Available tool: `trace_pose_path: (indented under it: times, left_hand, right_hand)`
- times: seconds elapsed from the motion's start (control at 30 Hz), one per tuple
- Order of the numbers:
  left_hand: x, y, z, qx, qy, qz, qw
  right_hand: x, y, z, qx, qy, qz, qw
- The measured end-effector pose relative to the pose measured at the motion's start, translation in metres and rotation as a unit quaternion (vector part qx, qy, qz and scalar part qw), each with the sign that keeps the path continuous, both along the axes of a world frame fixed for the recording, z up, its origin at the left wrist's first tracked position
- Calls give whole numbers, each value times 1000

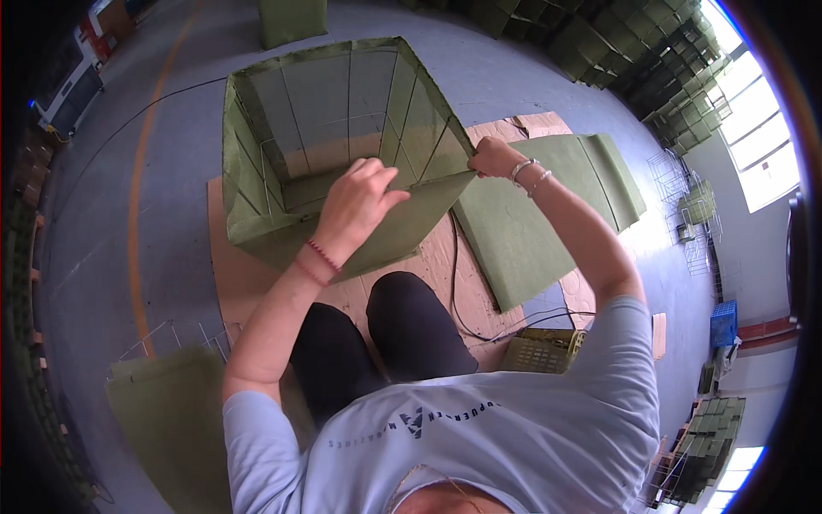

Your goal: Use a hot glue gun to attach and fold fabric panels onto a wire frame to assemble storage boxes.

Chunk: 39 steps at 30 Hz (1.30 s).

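A large open box of olive-green fabric [257, 171] stretched over a wire frame stands on brown cardboard in front of my knees. My left hand [360, 201] grips the fabric along the box's near top edge, fingers curled over the rim. At the near right corner of that same edge, my right hand [495, 158] pinches the fabric. Both wrists wear bracelets. The wire grid shows through the box's inner walls.
Flat green fabric covers [531, 214] lie on the floor to the right. A yellow-green plastic crate [544, 349] sits by my right side, with a black cable beside it. Another green cover on a wire frame [167, 403] lies at lower left. Stacks of green boxes [625, 43] line the far right.
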<state>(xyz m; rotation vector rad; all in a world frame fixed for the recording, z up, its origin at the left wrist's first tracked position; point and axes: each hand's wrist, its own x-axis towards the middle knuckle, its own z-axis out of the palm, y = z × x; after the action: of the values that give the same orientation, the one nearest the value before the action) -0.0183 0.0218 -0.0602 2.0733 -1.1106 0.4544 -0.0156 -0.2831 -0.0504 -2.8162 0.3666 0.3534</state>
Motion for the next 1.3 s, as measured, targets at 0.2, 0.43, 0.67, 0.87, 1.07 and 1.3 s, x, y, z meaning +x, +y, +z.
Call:
trace_pose_path:
  times: [0.2,0.43,0.67,0.87,1.07,1.3]
  left_hand:
    - [8,-20,-28,32,52,-14,998]
    - [9,-1,-16,53,64,-3,997]
    - [-5,78,-12,53,28,25,998]
    - [7,77,-13,72,55,4,996]
    - [-3,85,-11,-11,11,10,1000]
    - [-6,94,-16,61,-1,67,996]
  right_hand:
    - [5,25,30,30,174,-23,984]
    - [-13,47,37,-243,-103,84,961]
    - [-44,117,-9,12,-367,395,842]
    - [-29,116,-8,62,-269,391,878]
    - [-33,151,-14,114,-372,418,821]
    - [-23,162,-29,70,-380,390,836]
